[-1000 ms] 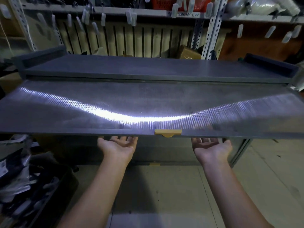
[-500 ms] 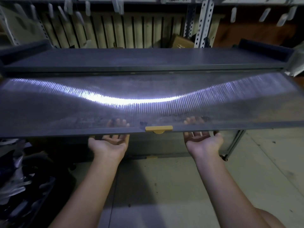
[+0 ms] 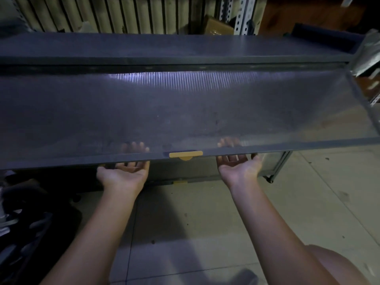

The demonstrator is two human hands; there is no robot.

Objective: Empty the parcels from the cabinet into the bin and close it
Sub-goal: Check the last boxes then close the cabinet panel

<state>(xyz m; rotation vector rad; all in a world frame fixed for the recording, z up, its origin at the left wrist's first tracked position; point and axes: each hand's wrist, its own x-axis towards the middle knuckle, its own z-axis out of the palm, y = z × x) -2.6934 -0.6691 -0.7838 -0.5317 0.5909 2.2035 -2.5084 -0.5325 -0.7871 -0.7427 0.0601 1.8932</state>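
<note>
Both hands are palm-up beneath the near edge of the cabinet's flap door [image 3: 185, 112], a wide translucent ribbed panel in a dark grey frame that is hinged along its far edge and tilted out toward the viewer. The left hand [image 3: 125, 173] is left of the yellow handle [image 3: 185, 154] at the middle of that edge, and the right hand [image 3: 238, 168] is right of it. Each hand is open, its fingers straight and reaching under the frame. The fingertips [image 3: 135, 147] show dimly through the panel and seem to press its underside. Neither thumb curls round the edge.

The cabinet [image 3: 164, 46] fills the middle of the scene, its flat dark top running from left to right just beyond the door's hinge line. The raised door hides what lies inside. Below the door, a second yellow tab [image 3: 180, 182] shows on the cabinet's lower front, near the floor [image 3: 205, 223].

At the near left, low and in deep shadow, stands the bin [image 3: 67, 214], with dark and pale parcels [image 3: 12, 221] blurred inside it. Far behind the cabinet are a cardboard box [image 3: 218, 27] and a perforated metal rack upright [image 3: 244, 15].
</note>
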